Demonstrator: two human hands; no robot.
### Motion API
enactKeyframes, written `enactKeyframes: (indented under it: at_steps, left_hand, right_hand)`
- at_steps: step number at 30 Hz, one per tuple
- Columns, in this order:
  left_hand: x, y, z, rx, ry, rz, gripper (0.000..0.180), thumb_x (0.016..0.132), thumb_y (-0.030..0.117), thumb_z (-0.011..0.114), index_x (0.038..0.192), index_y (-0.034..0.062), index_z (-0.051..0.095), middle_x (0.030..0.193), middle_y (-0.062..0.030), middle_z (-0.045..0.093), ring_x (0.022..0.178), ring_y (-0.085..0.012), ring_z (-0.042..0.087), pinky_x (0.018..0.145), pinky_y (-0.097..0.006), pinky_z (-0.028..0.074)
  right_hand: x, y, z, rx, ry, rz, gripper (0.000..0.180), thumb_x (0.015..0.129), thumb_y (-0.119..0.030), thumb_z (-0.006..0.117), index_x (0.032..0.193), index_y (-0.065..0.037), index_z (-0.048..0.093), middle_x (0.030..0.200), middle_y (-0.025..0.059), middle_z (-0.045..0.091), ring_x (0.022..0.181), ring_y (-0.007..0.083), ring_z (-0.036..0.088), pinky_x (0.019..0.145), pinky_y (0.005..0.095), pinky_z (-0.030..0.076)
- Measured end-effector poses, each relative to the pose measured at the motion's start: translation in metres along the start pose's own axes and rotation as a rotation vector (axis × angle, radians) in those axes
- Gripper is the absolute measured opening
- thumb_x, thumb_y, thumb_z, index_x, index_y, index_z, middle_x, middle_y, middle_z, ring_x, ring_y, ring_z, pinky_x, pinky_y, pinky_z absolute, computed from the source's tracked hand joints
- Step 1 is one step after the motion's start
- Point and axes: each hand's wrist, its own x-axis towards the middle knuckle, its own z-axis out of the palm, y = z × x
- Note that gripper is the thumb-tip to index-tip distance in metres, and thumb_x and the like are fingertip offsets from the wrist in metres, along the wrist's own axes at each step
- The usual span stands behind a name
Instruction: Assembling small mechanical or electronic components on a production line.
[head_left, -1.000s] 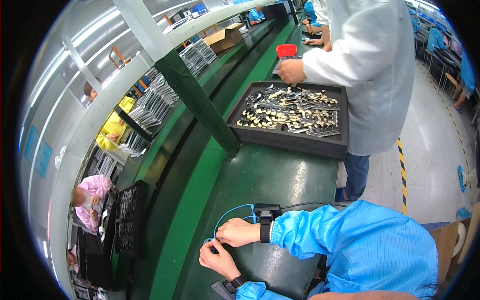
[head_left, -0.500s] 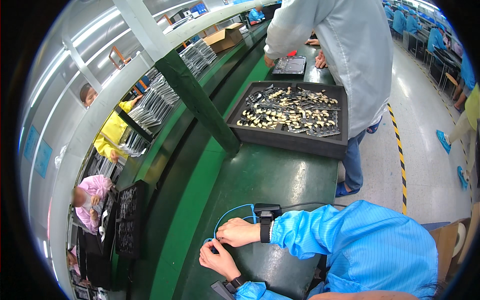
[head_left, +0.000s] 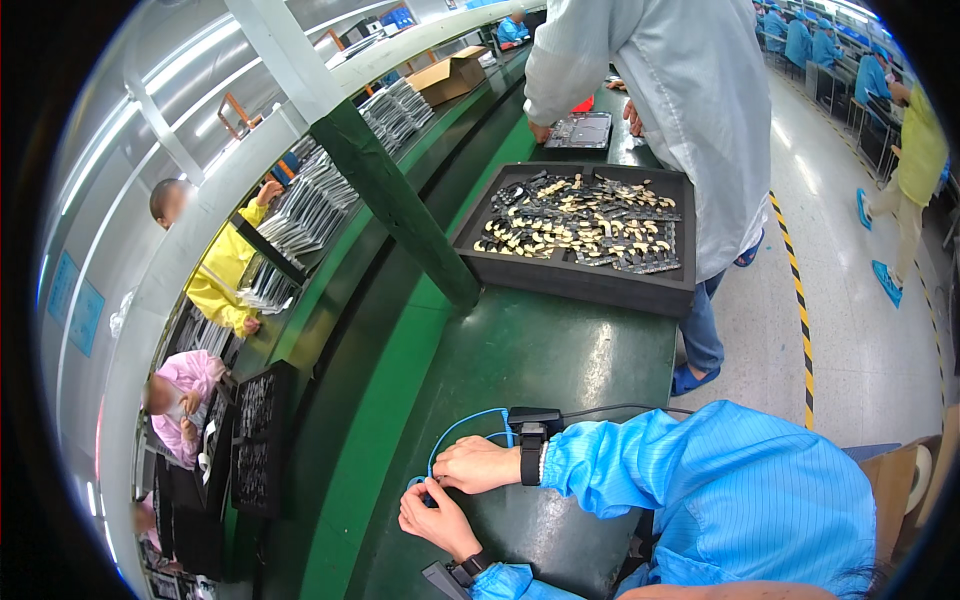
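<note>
Over the green tabletop [head_left: 540,365], my two hands meet close together. My right hand [head_left: 480,465], the upper one, has its fingers curled inward; its fingertips and anything in them are hidden. Just below, my left hand [head_left: 440,522] pinches thumb and forefinger at the end of a thin blue cord [head_left: 447,432]. This cord loops up from the fingers toward the black box [head_left: 533,416] beside my right wrist. A black band [head_left: 530,465] wraps that wrist, and a dark device [head_left: 446,577] sits at my left wrist.
Farther along the bench stands a black tray [head_left: 575,283] heaped with small dark and gold parts. A green post [head_left: 395,205] rises beside it. A co-worker in a pale coat [head_left: 690,130] stands at a flat silver device [head_left: 578,130]. Left runs a green conveyor [head_left: 370,390].
My hands and the cord look unchanged. The pale-coated co-worker has shifted slightly left, the yellow-clad worker across the line has moved an arm, and a walker at right has come further into view.
</note>
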Motion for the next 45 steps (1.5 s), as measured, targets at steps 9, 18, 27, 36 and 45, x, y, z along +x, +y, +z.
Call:
enactKeyframes:
  at_steps: [9,18,27,36,45]
  left_hand:
    - [0.0,-0.0003,0.0,-0.001,0.005,0.005,0.02,0.085,0.023,0.059,0.079,0.0046,0.054,0.079,-0.0062,0.056,0.082,-0.0244,0.054,0.088,-0.041,0.033]
    - [0.0009,0.0037,-0.003,-0.031,-0.021,-0.025,0.018,0.086,0.022,0.058,0.085,0.0047,0.057,0.083,-0.0053,0.057,0.084,-0.0233,0.054,0.089,-0.04,0.033]
    - [0.0007,0.0026,-0.0026,0.015,-0.051,-0.018,0.017,0.086,0.022,0.057,0.091,0.0054,0.06,0.089,-0.0041,0.059,0.091,-0.022,0.055,0.091,-0.039,0.032]
    - [0.0004,0.0015,-0.0019,0.026,-0.026,-0.011,0.016,0.086,0.021,0.058,0.09,0.0057,0.06,0.09,-0.0042,0.06,0.091,-0.022,0.055,0.09,-0.04,0.033]
    - [0.0001,-0.001,-0.0007,0.028,-0.02,-0.009,0.016,0.086,0.022,0.058,0.087,0.0055,0.06,0.088,-0.0045,0.06,0.09,-0.0225,0.055,0.09,-0.04,0.033]
  right_hand:
    - [0.0007,0.0012,0.0015,-0.002,0.001,-0.014,0.024,0.083,-0.028,0.059,0.082,-0.004,0.064,0.081,0.0121,0.064,0.082,0.031,0.062,0.068,0.0424,0.047]
    - [0.0006,0.004,0.0062,0.005,0.042,-0.028,0.027,0.086,-0.029,0.056,0.081,-0.004,0.063,0.082,0.0116,0.064,0.081,0.0304,0.062,0.069,0.0415,0.046]
    - [0.0003,0.0033,0.0047,0.024,0.06,-0.05,0.026,0.087,-0.029,0.055,0.08,-0.005,0.061,0.082,0.0101,0.064,0.081,0.029,0.062,0.067,0.0401,0.046]
    - [0.0006,0.0028,0.0043,0.012,0.064,-0.043,0.023,0.086,-0.027,0.056,0.082,-0.005,0.062,0.083,0.0101,0.064,0.082,0.0288,0.062,0.067,0.04,0.047]
    - [0.0004,0.003,0.0031,0.005,0.052,-0.022,0.02,0.084,-0.023,0.059,0.088,-0.004,0.063,0.086,0.0114,0.065,0.083,0.0302,0.063,0.066,0.0406,0.048]
